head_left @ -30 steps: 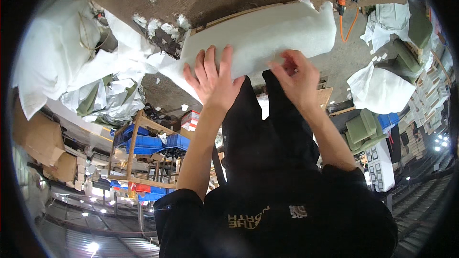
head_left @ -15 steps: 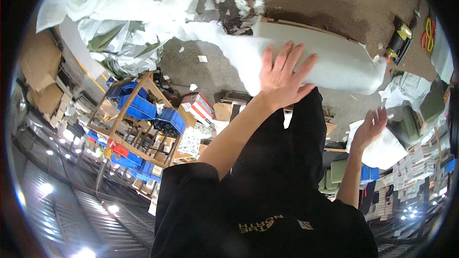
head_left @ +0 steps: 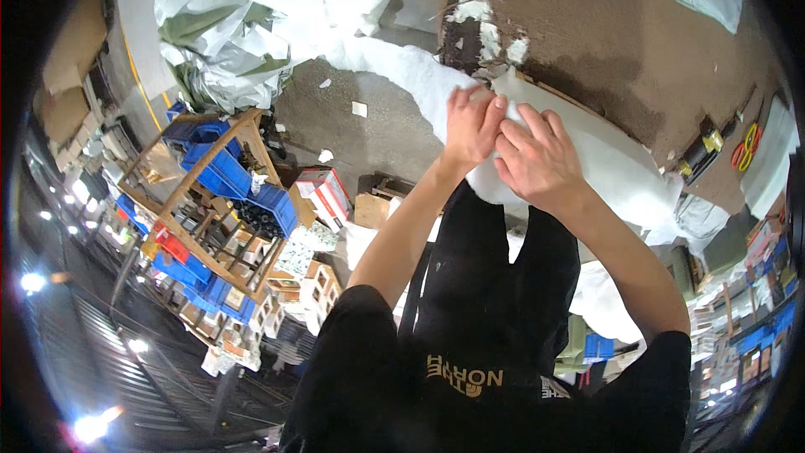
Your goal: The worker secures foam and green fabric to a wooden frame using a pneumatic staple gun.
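Observation:
White fluffy batting (head_left: 411, 75) stretches from the heap on the left to a long, pale padded piece (head_left: 616, 151) lying in front of my legs. My left hand (head_left: 472, 126) is closed on the batting at the left end of this piece, its fingers bent and pressed together. Right beside it, almost touching, my right hand (head_left: 543, 159) has bent fingers gripping the same batting. The fingertips of both hands are partly hidden in the white material. A thin wooden edge (head_left: 587, 113) shows along the far side of the padded piece.
A brown work surface (head_left: 579, 25) with white scraps spreads beyond. At its right lie a black-and-yellow power tool (head_left: 703, 149) and yellow-and-red-handled scissors (head_left: 745, 148). Crumpled silvery-green sheeting (head_left: 222, 42) sits left. A wooden rack (head_left: 201, 176) holds blue bins (head_left: 216, 174).
My right hand has come in from the far right to the batting beside my left. The left hand, spread flat before, has closed its fingers on it. The view has shifted.

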Available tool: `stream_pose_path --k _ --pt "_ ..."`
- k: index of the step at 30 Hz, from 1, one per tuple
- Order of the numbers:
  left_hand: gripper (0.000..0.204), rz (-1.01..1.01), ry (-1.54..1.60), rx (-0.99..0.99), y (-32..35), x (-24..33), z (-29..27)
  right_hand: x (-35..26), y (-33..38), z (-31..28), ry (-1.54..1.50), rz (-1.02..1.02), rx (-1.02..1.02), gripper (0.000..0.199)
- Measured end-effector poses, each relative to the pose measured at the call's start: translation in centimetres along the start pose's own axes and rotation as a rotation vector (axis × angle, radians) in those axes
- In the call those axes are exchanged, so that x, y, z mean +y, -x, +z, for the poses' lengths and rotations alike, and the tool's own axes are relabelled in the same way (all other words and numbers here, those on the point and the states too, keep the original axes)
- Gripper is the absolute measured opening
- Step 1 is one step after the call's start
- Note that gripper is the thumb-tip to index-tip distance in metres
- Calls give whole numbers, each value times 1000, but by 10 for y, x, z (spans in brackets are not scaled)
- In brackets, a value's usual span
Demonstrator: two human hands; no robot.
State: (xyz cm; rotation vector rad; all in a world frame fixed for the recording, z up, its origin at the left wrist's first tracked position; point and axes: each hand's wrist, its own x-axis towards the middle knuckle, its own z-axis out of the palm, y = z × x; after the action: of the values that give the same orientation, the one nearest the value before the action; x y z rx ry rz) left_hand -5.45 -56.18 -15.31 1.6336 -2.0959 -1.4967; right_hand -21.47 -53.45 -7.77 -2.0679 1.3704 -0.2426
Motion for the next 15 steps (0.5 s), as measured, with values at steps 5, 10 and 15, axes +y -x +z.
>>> stream_pose_path --k 5,10,15 --pt "34 -33 -25 116 5 2 6 -7 -4 6 161 29 -141 20" --pt "33 169 -397 104 33 -33 -30 1 -7 9 276 2 -210 13" --pt "31 -162 -582 53 136 -132 -75 4 -20 4 237 33 -226 15"
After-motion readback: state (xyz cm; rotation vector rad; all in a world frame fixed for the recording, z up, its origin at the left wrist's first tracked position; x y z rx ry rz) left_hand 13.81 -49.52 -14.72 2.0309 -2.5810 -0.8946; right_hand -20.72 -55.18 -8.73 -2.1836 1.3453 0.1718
